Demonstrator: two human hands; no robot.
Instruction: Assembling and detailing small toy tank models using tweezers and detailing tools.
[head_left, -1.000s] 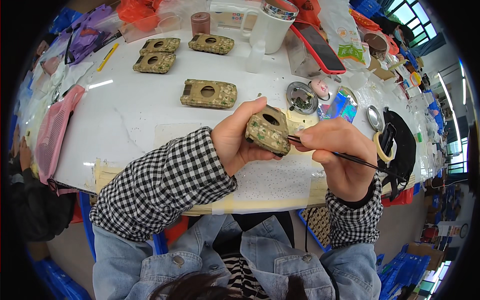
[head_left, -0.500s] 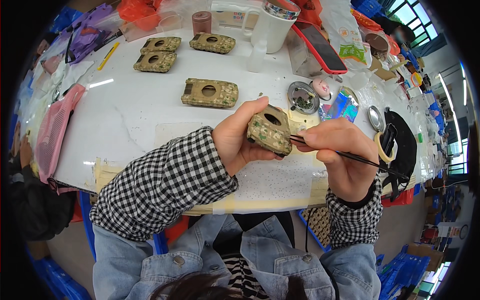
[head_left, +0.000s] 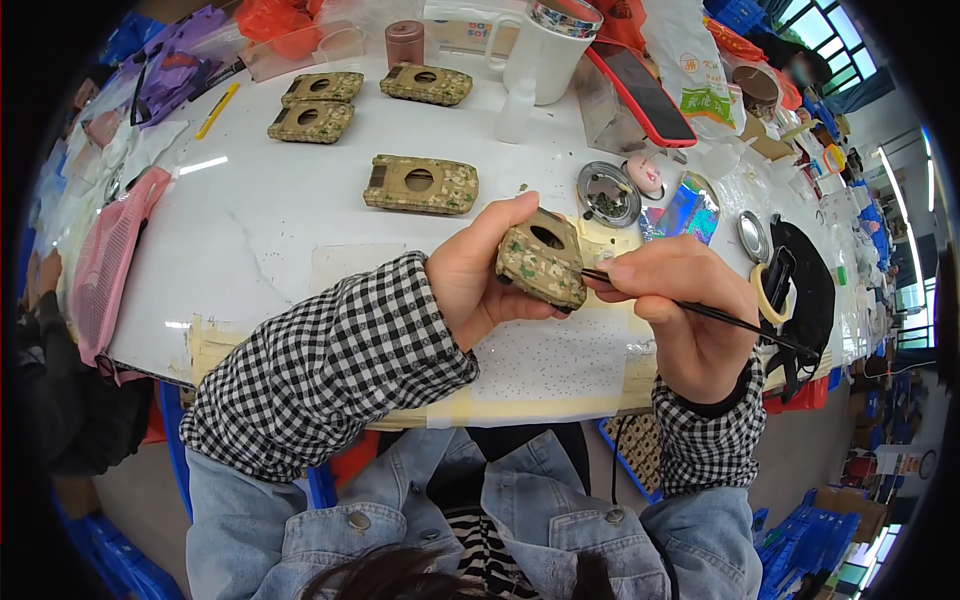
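Note:
My left hand (head_left: 482,275) is closed around a camouflage toy tank hull (head_left: 541,262), tilted, with the round hole in its top showing. In my right hand (head_left: 690,310) is a pair of black tweezers (head_left: 735,320), pinched between thumb and fingers. The tweezer tips meet the right side of the hull; whether they grip a small part there is too fine to see. Just beyond my hands lies another tank hull (head_left: 421,184). Farther back are more hulls, one alone (head_left: 427,85) and a touching pair (head_left: 311,121).
A round metal dish (head_left: 608,194) of small dark parts sits right of my hands. Behind it are a white mug (head_left: 545,55), a small bottle (head_left: 516,110) and a red-cased phone (head_left: 640,95). A yellow knife (head_left: 217,111) and pink mesh bag (head_left: 122,265) lie left, a tape roll (head_left: 773,293) right.
Almost nothing differs. The tweezers' tips and the fingers on them have shifted very slightly at the hull's side; both hands keep their hold.

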